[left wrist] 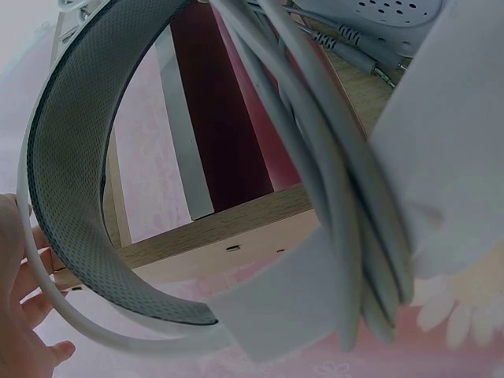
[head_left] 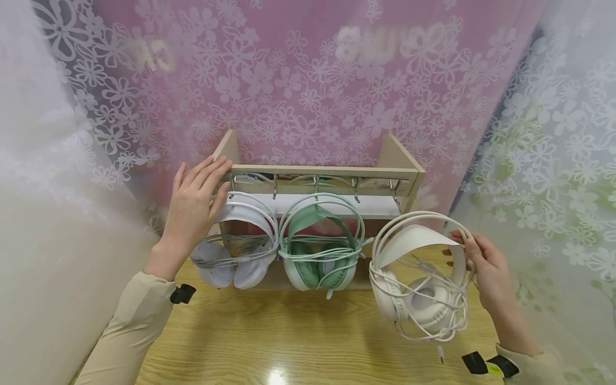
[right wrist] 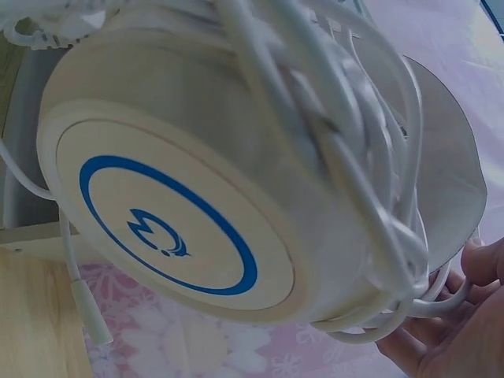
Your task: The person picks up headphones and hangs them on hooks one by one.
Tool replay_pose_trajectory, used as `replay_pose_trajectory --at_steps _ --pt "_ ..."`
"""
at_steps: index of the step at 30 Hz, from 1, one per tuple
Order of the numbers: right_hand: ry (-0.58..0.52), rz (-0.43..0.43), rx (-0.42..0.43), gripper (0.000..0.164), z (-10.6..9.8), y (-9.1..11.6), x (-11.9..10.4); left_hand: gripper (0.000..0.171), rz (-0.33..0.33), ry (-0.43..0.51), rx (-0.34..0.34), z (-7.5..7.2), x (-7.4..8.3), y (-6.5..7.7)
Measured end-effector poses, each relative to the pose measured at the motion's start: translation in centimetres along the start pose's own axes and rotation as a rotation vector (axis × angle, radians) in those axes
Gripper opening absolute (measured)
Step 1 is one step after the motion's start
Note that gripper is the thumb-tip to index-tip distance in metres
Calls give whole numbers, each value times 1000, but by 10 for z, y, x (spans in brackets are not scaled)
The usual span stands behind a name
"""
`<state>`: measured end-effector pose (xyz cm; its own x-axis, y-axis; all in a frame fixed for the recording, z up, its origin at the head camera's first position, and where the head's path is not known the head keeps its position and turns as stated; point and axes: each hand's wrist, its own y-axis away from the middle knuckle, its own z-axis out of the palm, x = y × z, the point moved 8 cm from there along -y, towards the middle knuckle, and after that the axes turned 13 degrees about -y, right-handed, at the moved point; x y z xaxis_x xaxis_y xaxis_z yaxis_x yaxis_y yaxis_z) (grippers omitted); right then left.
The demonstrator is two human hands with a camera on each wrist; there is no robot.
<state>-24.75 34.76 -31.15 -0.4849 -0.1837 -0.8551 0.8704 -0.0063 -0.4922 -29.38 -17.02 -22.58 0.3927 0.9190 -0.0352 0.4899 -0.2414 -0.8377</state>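
Observation:
My right hand (head_left: 488,264) grips the side of the headband of cream-white headphones (head_left: 409,240), held in the air to the right of a wooden hook rack (head_left: 327,170). Their white cable is wound around the ear cups, and the plug dangles below. In the right wrist view, one ear cup (right wrist: 169,224) shows a blue ring and logo. My left hand (head_left: 192,206) rests with extended fingers on the rack's left end. Just beside it hang pale lavender headphones (head_left: 214,272) with speckled ear cups. Green headphones (head_left: 308,216) hang at the middle, their cable wrapped across.
Metal hooks (head_left: 356,190) line the rack's rail, with two bare ones toward its right end. The rack stands on a wood-grain tabletop (head_left: 289,337). Behind it hangs a pink flowered curtain (head_left: 308,80), and a pale flowered sheet (head_left: 553,160) is on the right.

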Motion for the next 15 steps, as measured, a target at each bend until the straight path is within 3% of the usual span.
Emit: replay_pose_trajectory --at_steps 15 --pt "-56 26 -31 27 20 -12 -9 41 3 9 19 -2 0 0"
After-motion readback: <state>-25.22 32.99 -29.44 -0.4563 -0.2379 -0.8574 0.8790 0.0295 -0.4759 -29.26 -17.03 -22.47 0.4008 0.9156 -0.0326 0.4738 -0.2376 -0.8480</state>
